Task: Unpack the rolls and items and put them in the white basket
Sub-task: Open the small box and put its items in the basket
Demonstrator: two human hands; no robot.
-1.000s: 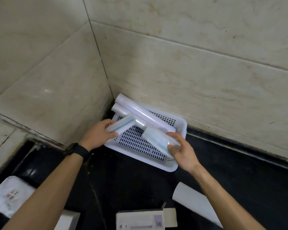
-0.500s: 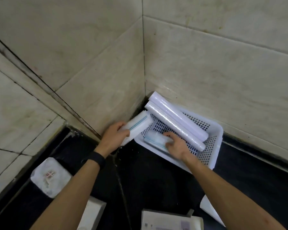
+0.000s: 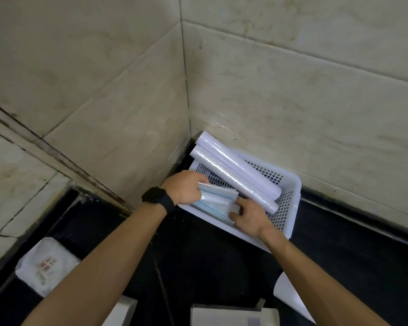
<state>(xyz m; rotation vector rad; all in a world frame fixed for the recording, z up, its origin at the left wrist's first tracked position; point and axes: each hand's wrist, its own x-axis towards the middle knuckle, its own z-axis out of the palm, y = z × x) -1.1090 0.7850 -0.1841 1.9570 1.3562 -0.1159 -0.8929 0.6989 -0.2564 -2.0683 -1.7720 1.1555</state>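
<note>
A white perforated basket (image 3: 290,203) sits in the corner where two tiled walls meet. Two long white rolls (image 3: 240,175) lie side by side along its far side, their ends sticking out over the rim. Two short rolls in clear wrap with blue stripes (image 3: 218,200) lie inside the basket near its front wall. My left hand (image 3: 186,187), with a black watch on the wrist, grips the upper short roll. My right hand (image 3: 250,216) rests its fingers on the lower short roll's end.
On the dark counter lie a white bag with a red label (image 3: 46,267) at the left, a white box (image 3: 233,317) at the bottom edge, another white box (image 3: 121,312) beside my left arm, and a white roll (image 3: 290,295) at the lower right.
My left hand has carried its short roll from outside the basket's left rim into the basket, beside the one under my right hand. The view has shifted left.
</note>
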